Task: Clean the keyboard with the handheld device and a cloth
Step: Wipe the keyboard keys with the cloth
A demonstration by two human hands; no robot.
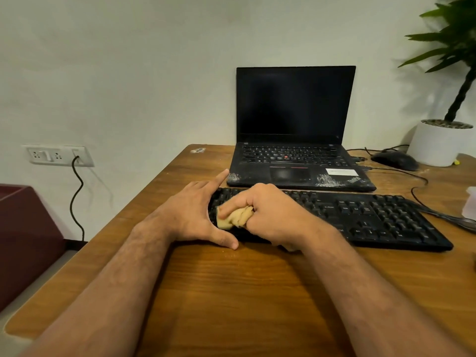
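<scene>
A black keyboard (373, 217) lies across the wooden desk (231, 292) in front of me. My right hand (268, 215) grips a bunched yellow cloth (235, 217) and presses it with the index finger onto the keys at the keyboard's left end. My left hand (195, 212) braces that left end, its index finger stretched along the far corner and its thumb lying on the front edge. The handheld device is not clearly in view.
An open black laptop (296, 124) with a dark screen stands just behind the keyboard. A black mouse (394, 159) and cables lie at the right, by a white plant pot (438, 143). A translucent object (470, 202) pokes in at the right edge. A wall socket (58, 155) is on the left.
</scene>
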